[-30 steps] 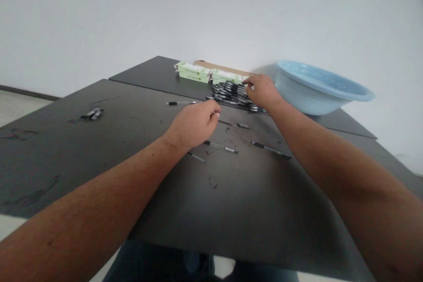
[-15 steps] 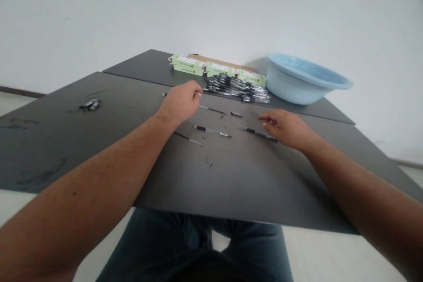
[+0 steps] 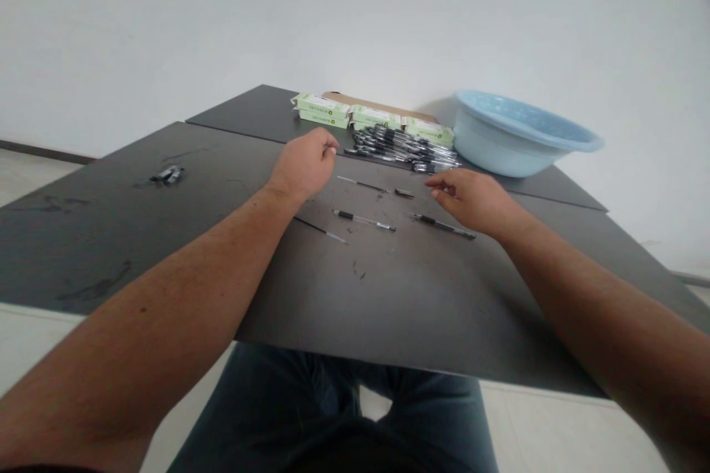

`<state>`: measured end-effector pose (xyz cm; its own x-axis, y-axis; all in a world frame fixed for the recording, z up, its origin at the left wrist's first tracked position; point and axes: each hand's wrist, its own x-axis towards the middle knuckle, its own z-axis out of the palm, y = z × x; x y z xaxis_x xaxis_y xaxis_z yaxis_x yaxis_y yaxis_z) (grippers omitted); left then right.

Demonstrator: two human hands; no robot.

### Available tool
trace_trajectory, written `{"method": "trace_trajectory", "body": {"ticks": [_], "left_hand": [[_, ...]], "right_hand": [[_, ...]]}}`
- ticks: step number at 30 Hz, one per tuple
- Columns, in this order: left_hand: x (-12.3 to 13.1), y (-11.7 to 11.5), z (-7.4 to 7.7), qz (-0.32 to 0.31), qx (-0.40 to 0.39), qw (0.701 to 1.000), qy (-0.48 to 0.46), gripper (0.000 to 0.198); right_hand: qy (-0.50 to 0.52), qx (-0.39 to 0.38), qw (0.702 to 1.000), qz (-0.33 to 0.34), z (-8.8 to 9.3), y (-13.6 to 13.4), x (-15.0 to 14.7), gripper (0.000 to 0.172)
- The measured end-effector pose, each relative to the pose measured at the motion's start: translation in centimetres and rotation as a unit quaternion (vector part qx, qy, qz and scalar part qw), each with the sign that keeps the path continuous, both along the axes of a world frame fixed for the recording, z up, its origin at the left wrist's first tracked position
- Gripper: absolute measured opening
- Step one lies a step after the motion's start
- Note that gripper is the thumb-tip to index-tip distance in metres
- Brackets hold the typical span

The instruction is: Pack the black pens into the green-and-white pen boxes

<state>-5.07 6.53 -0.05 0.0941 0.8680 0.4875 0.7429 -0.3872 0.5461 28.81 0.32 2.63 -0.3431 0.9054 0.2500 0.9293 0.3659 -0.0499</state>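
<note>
My left hand (image 3: pixel 305 160) is over the table with its fingers curled in; whatever they hold, if anything, is hidden. To its right lies a thin pen refill (image 3: pixel 363 184), with a black pen cap (image 3: pixel 404 194) beyond the refill's end. My right hand (image 3: pixel 469 197) hovers right of the cap, fingers stretched forward and thumb apart, nothing between them. Just below it a black-gripped pen (image 3: pixel 442 225) rests on the tabletop. A clear pen barrel with a black grip (image 3: pixel 364 220) lies in the middle. Another refill (image 3: pixel 322 230) is partly covered by my left forearm.
A heap of clear and black pens (image 3: pixel 402 148) lies at the back, before green-white boxes (image 3: pixel 325 120). At the back right stands a light blue basin (image 3: pixel 499 144). A small crumpled black-and-white item (image 3: pixel 168 176) is at the left. Dark smudges mark the grey table (image 3: pixel 388 318).
My right hand has moved left and slightly away from me, uncovering the pen's far right end. A dark tip beside my left hand no longer shows. The whole view has shifted a little.
</note>
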Motion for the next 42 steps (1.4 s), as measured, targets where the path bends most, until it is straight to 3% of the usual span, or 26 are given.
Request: {"method": "trace_trajectory", "body": {"ticks": [12, 21, 27, 42], "left_hand": [[-0.9, 0.7, 0.6, 0.017, 0.028, 0.999, -0.025, 0.027], [-0.9, 0.5, 0.6, 0.008, 0.015, 1.000, 0.010, 0.027], [-0.9, 0.6, 0.4, 0.008, 0.022, 0.999, 0.028, 0.027], [-0.6, 0.1, 0.5, 0.003, 0.000, 0.998, 0.056, 0.029]], "right_hand": [[0.004, -0.042, 0.999, 0.033, 0.1, -3.5, 1.2, 0.034], [-0.027, -0.042, 0.986, 0.157, -0.9, -3.8, -7.4, 0.029], [-0.126, -0.037, 0.975, 0.177, -2.2, -3.2, -10.8, 0.028], [-0.147, -0.032, 0.974, 0.169, -2.5, -5.0, -8.8, 0.025]]}}
